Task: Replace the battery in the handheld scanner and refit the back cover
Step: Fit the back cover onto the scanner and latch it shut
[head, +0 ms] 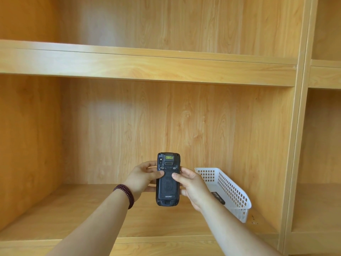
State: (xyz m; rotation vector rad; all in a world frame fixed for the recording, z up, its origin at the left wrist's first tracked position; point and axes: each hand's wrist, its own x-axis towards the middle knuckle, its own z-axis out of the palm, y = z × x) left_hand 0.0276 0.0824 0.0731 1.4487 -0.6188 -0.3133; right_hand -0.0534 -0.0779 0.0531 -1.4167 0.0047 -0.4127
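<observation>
I hold a black handheld scanner (168, 189) upright in front of the lower shelf, its back facing me. The back cover (167, 185), marked "urovo", sits on the body. My left hand (143, 179) grips the scanner's left edge, thumb on the cover's upper left. On the other edge my right hand (191, 183) holds on, its thumb pressing the cover's upper right. A dark flat battery (218, 197) lies inside the white basket (238, 198) to the right.
A wooden shelf unit fills the view. The lower shelf board (73, 215) lies under my arms and an upper shelf board (147, 63) crosses above. A vertical divider (297, 145) stands right of the basket. A dark beaded bracelet (126, 194) is on my left wrist.
</observation>
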